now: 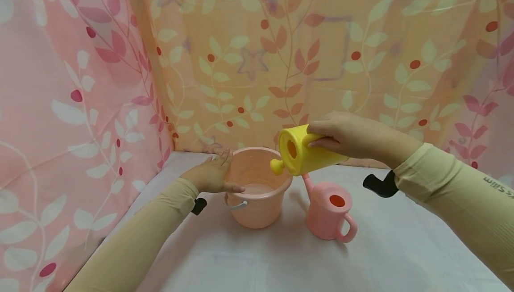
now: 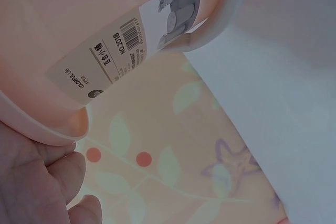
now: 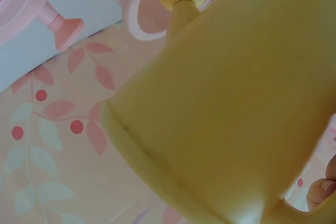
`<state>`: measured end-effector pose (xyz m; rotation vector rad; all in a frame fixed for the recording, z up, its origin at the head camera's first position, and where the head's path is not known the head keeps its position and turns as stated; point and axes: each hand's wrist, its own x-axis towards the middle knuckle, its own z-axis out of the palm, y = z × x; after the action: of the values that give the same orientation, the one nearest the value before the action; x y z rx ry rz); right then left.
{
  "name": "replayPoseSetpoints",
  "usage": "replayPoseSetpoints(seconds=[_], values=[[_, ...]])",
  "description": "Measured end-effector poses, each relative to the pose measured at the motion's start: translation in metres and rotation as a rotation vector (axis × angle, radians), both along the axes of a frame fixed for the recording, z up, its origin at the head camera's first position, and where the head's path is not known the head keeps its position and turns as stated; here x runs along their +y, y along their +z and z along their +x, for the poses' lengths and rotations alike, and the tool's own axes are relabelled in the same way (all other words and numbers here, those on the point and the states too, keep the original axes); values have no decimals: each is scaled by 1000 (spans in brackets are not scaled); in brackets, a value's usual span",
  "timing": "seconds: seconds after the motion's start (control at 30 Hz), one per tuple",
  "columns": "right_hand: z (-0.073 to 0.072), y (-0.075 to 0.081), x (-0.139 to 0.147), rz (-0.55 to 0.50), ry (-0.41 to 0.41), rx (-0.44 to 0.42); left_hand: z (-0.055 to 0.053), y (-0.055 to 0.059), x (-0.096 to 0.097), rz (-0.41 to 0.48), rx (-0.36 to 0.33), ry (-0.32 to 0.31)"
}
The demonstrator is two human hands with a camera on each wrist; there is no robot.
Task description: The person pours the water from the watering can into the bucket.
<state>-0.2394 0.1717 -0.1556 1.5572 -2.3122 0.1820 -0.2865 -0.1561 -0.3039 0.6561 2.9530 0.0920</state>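
Observation:
My right hand grips the handle of a yellow watering can, which is tipped, its round spout head over the right side of a peach bucket. In the right wrist view the yellow can fills much of the picture, with fingertips at its handle. My left hand rests against the bucket's left rim, fingers spread and thumb over the front rim. The left wrist view shows the bucket's label and the fingers at the rim. No water shows leaving the spout.
A pink watering can stands upright right of the bucket, just below the yellow one, its handle toward the front right. The bucket's pale handle hangs at its front. Leaf-patterned curtains close off the back and sides of the white-covered table.

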Motion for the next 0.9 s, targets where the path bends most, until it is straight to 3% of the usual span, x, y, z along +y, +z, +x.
replayPoseSetpoints(seconds=[0.57, 0.9], values=[[0, -10, 13, -90, -106, -47, 1, 1, 1, -5, 7, -7], [-7, -26, 27, -239, -113, -32, 1, 0, 1, -1, 7, -1]])
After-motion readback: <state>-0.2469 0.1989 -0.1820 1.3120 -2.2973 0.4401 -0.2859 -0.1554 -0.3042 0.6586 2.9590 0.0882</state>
